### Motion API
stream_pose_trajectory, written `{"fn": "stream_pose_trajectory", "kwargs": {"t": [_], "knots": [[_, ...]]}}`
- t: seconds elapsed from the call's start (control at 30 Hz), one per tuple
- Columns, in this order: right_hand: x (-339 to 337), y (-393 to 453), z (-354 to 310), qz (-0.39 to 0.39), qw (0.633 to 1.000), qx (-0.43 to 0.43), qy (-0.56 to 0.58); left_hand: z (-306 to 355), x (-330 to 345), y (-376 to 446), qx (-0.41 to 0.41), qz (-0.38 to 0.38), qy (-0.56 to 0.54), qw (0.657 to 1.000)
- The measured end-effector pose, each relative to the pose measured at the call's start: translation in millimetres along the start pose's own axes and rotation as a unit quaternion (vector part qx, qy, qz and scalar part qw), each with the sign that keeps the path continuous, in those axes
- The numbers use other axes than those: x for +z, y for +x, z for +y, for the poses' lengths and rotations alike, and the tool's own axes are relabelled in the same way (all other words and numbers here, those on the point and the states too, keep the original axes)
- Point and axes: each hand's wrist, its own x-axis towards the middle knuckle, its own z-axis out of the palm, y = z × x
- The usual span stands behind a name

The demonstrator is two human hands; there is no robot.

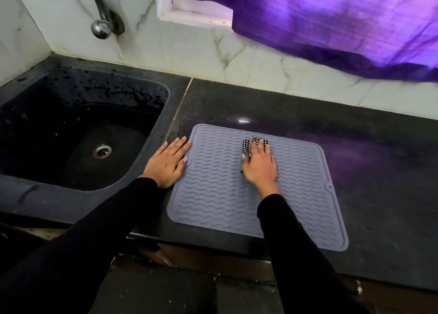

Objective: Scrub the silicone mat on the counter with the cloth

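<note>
The grey silicone mat [213, 190] is lying flat on the dark table [379, 171], just right of the black sink [78, 133], its near edge close to the table's front edge. The checked cloth [248, 145] is being pressed onto the far middle of the mat by the right hand [259, 163]; that grip is being kept on the cloth, with fingers bent over the bunched fabric. The mat's left edge is being touched by the left hand [167, 163], which is being held flat with straight fingers, its grip open and empty. A purple curtain [331, 24] is hanging above the table, and a metal tap [100, 17] is mounted over the sink.
</note>
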Motion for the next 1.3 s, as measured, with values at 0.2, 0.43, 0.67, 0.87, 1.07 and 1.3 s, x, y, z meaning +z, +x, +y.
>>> {"fn": "stream_pose_trajectory", "kwargs": {"t": [0.2,0.43,0.67,0.87,1.07,1.3], "knots": [[9.7,3.2,8.9,0.022,1.0,-0.017,-0.014,-4.1,2.6,0.6,0.009,-0.004,-0.003,1.0],[-12.9,17.2,21.3,0.012,0.926,0.068,0.37,-3.4,1.7,0.4,0.005,-0.004,-0.008,1.0],[-22.1,-21.7,-3.0,0.062,0.938,0.067,0.333,-2.9,2.1,-0.1,0.007,0.001,-0.001,1.0],[31.5,-56.3,-15.4,0.045,0.996,-0.064,-0.045,-3.7,3.8,-0.1,0.012,0.007,-0.008,1.0],[23.1,-39.3,-9.6,-0.029,0.998,-0.06,-0.002,-3.7,5.6,0.4,0.011,0.01,-0.001,1.0],[2.7,-34.8,-14.6,-0.04,0.959,0.004,0.28,-2.4,0.8,-0.7,0.008,0.001,-0.006,1.0]]}}
